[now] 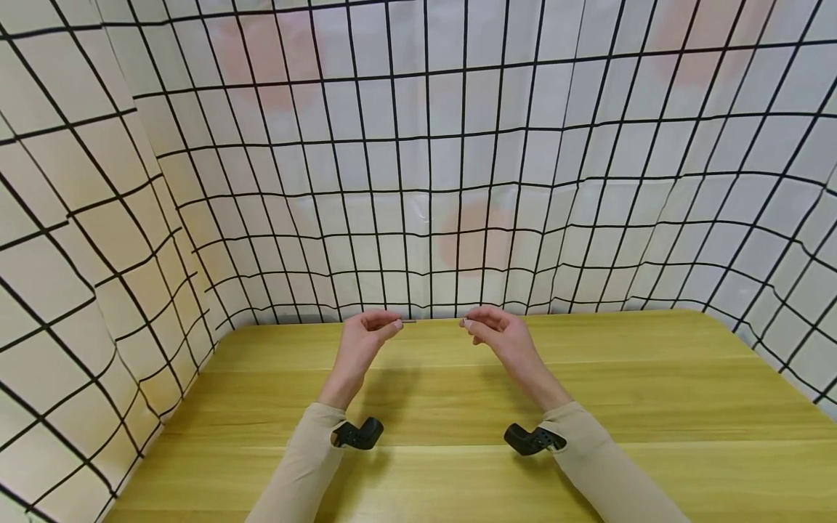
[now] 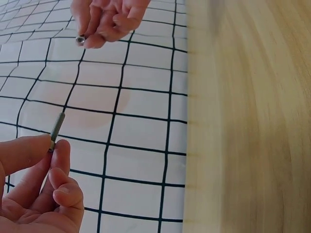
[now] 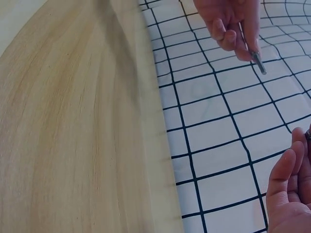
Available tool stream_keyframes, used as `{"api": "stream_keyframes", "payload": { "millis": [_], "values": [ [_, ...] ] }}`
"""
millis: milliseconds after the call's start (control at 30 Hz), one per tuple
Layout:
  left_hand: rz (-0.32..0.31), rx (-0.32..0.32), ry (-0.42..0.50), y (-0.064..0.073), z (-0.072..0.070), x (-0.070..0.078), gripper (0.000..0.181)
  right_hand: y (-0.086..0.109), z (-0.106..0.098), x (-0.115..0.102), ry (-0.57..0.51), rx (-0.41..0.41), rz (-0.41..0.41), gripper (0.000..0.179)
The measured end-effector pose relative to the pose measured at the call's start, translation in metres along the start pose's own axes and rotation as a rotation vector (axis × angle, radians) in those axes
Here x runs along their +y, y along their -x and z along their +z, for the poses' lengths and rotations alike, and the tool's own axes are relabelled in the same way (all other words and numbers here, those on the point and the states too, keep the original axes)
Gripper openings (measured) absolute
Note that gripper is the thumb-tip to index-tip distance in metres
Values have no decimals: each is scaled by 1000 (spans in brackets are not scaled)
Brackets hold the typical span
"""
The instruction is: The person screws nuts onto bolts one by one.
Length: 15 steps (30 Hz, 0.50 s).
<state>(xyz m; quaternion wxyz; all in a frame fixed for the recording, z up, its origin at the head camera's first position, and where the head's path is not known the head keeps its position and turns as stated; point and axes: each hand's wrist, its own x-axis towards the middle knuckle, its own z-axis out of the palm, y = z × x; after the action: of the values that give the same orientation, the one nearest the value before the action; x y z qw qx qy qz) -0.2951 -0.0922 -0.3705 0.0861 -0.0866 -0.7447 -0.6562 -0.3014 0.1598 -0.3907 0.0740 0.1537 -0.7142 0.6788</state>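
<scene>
Between thumb and fingertips, my left hand [image 1: 363, 343] pinches a threaded metal bolt [image 2: 58, 125], whose shank points toward the other hand. My right hand [image 1: 503, 338] pinches a small metal nut [image 2: 80, 40], its hole showing in the left wrist view. Both hands are raised above the table near its far edge, level with each other, with a gap between the bolt's tip and the nut. In the right wrist view the bolt [image 3: 258, 63] sticks out past the left fingertips, and the nut is mostly cut off at the right edge.
A wooden table [image 1: 445, 414] lies below both hands. White cloth with a black grid [image 1: 405, 160] rises behind its far edge and along the sides. Each wrist carries a black camera mount [image 1: 358, 434] over a beige sleeve [image 1: 301, 457].
</scene>
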Motion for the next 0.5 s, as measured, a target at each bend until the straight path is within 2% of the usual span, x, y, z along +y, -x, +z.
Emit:
{"api": "stream_keyframes", "payload": {
  "millis": [267,500],
  "values": [
    [-2,-3,13,2,0,5,16,1,3,-6,-1,9,-2,28],
    [13,-6,28,3,1,11,13,10,9,-34,22,9,0,24]
  ]
}}
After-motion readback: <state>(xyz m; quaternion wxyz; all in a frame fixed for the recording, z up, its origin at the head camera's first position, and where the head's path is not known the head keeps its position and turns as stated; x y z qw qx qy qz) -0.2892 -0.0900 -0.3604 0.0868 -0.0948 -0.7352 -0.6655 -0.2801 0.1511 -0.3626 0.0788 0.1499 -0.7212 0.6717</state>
